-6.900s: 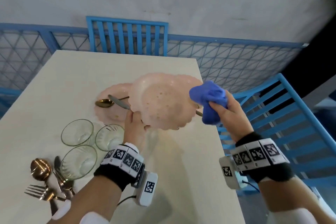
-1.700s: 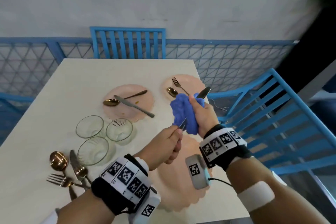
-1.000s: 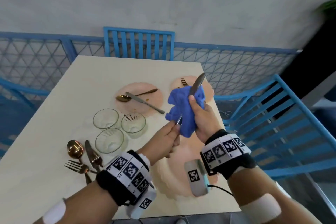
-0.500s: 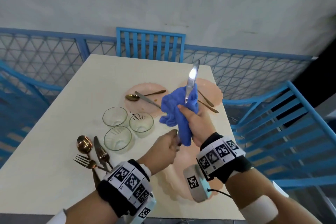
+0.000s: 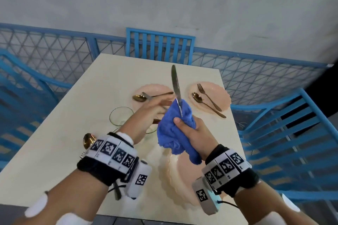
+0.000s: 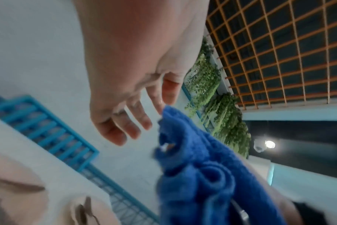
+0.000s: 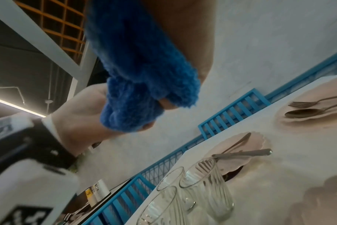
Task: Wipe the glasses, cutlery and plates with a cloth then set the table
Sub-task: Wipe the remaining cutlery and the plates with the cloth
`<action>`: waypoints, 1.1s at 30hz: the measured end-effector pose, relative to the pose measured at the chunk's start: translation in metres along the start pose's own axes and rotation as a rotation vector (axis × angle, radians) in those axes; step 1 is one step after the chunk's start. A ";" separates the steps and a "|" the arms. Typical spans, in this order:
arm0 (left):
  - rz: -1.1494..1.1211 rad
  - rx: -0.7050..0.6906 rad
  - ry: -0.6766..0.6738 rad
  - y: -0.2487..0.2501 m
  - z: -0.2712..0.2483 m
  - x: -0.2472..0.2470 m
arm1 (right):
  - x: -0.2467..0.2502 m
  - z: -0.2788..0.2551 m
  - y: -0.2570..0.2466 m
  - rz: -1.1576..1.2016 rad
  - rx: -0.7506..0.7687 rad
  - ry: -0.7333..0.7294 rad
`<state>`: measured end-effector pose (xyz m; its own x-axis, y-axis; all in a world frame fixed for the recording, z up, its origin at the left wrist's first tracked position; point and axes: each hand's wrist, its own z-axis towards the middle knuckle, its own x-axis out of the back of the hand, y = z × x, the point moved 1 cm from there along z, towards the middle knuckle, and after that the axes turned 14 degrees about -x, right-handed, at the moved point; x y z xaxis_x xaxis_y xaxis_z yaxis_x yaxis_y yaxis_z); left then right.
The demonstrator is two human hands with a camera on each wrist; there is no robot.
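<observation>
— Status of the knife (image 5: pixel 176 86)?
— It is held upright in the blue cloth (image 5: pixel 175 129), gripped by the right hand (image 5: pixel 193 133) above the near plate (image 5: pixel 175 179).
— And the left hand (image 5: pixel 146 115)?
— Its fingers are spread beside the cloth; nothing is held.

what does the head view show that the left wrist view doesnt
Only the head view shows the knife standing blade up out of the cloth, the right hand gripping both, and the far right plate with its fork and spoon. Only the left wrist view shows hanging plants and an orange ceiling grid. Both show the blue cloth and the open left hand beside it.
</observation>
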<state>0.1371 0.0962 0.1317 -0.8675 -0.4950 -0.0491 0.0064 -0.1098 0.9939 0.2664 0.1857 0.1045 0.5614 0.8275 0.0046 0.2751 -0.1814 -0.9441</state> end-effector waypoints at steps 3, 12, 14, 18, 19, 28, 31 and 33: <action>-0.253 0.090 -0.104 -0.004 -0.002 -0.018 | -0.008 0.000 0.001 -0.090 -0.002 -0.058; -0.427 0.126 0.088 -0.014 0.004 -0.014 | -0.008 -0.006 0.007 -0.044 -0.143 -0.134; -0.357 0.190 -0.022 -0.019 -0.004 -0.019 | -0.009 -0.002 0.006 -0.011 -0.123 -0.070; -0.340 0.249 -0.022 -0.025 -0.015 -0.022 | -0.016 -0.001 0.008 -0.024 -0.166 -0.122; -0.364 0.244 0.021 -0.026 -0.015 -0.020 | -0.017 -0.002 0.009 -0.067 -0.179 -0.147; -0.329 0.201 0.196 -0.028 -0.023 0.011 | 0.021 0.013 -0.011 -0.215 -0.228 -0.016; -0.222 0.270 0.045 -0.031 -0.039 -0.014 | 0.006 0.026 -0.022 -0.232 -0.161 0.132; -0.213 0.311 -0.001 -0.034 -0.045 -0.027 | -0.007 0.026 -0.026 -0.245 -0.061 0.238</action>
<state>0.1823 0.0745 0.0949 -0.8336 -0.4882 -0.2584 -0.3256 0.0564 0.9438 0.2349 0.1984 0.1205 0.6370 0.7046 0.3125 0.4663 -0.0295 -0.8841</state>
